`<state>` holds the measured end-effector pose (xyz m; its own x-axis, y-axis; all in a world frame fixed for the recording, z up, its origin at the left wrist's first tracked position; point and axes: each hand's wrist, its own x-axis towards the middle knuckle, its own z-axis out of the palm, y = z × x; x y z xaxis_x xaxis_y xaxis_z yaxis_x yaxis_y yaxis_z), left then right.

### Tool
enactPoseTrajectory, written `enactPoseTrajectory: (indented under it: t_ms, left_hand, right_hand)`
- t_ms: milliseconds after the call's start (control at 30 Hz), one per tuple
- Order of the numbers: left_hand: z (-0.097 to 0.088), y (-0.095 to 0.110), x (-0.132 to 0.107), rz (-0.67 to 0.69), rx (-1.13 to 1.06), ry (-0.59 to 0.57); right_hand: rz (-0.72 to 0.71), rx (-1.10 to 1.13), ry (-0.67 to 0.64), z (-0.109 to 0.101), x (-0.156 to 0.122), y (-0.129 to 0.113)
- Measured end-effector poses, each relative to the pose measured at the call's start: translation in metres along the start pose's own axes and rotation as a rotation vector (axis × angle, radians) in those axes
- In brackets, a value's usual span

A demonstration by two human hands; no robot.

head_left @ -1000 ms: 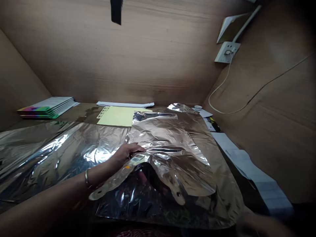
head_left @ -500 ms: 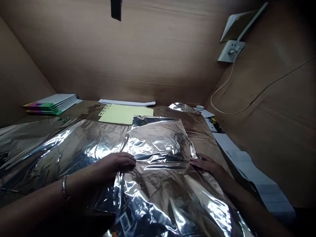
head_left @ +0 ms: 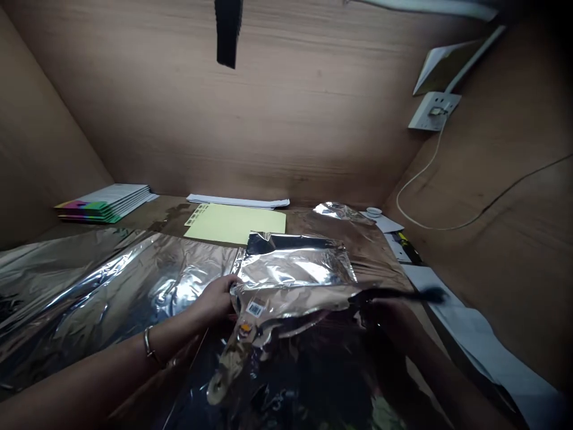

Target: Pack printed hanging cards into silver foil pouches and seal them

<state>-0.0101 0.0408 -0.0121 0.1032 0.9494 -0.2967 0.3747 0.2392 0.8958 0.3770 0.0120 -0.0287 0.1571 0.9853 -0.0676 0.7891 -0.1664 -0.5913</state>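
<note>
Since half a second earlier, when both my palms lay flat on it, the foil piece (head_left: 304,298) had come up off the table (head_left: 168,210) and hung between my hands as a raised, sagging band. My left fingers (head_left: 226,285) were curled together and pinched on its left edge, the left hand (head_left: 213,300) sitting just beside a white barcode label (head_left: 255,308) stuck on the foil, with a small orange sticker (head_left: 245,328) a little below that. My right hand (head_left: 388,313) was at the foil's right edge, but it was deep in shadow and blurred, so I could not tell whether those fingers were closed on the edge or only touching it. A thin bracelet (head_left: 149,351) sat on my left wrist. Just beyond the lifted piece a flat foil bag (head_left: 295,266) lay on the table, and a large foil sheet (head_left: 120,286) spread away to the left of it. Farther back lay a pale yellow sheet (head_left: 237,222), then a strip of white papers (head_left: 237,201) against the wooden back wall, and a stack of coloured booklets (head_left: 105,203) in the far left corner. On the right wall a white socket (head_left: 433,110) had a pale cable (head_left: 425,222) drooping from it.
</note>
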Motion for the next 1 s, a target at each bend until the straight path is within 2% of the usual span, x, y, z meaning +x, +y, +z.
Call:
enactPoseTrajectory:
  t_ms: [100, 267, 400, 500, 600, 667, 733, 767, 833, 867, 933, 1000]
  left_hand:
    - [-0.003, -0.002, 0.007, -0.018, 0.075, 0.008]
    - [-0.001, -0.006, -0.003, 0.185, 0.325, 0.129]
    - [0.007, -0.009, -0.01, 0.15, 0.527, 0.08]
    - [0.008, -0.009, -0.008, 0.141, 0.601, 0.064]
    - [0.0, -0.003, -0.004, 0.138, 0.688, 0.005]
    - [-0.006, 0.008, -0.002, 0.107, 0.857, -0.034]
    - [-0.005, 0.022, -0.002, 0.127, 1.071, 0.012]
    - [-0.001, 0.029, -0.003, 0.191, 1.149, 0.053]
    - [0.018, 0.039, -0.006, 0.433, 1.178, 0.065]
    - [0.031, 0.041, -0.007, 0.56, 1.139, 0.006]
    - [0.059, 0.038, -0.008, 0.736, 1.018, -0.204]
    - [0.083, 0.029, -0.007, 0.801, 0.939, -0.341]
  right_hand:
    - [0.056, -0.063, -0.042, 0.004, 0.0, -0.004]
    - [0.129, -0.169, -0.038, 0.004, -0.008, -0.006]
    - [0.142, -0.317, 0.003, 0.002, -0.017, -0.007]
    - [0.137, -0.344, -0.015, 0.001, -0.021, -0.009]
    - [0.151, -0.33, -0.055, 0.001, -0.019, -0.011]
    - [0.162, -0.337, -0.073, 0.002, -0.018, -0.011]
    - [0.173, -0.36, -0.089, 0.003, -0.017, -0.011]
    - [0.174, -0.367, -0.093, 0.004, -0.017, -0.011]
    - [0.173, -0.376, -0.094, 0.005, -0.017, -0.013]
    - [0.172, -0.384, -0.088, 0.006, -0.018, -0.014]
    - [0.162, -0.411, -0.069, 0.008, -0.019, -0.015]
    - [0.144, -0.457, -0.05, 0.007, -0.019, -0.015]
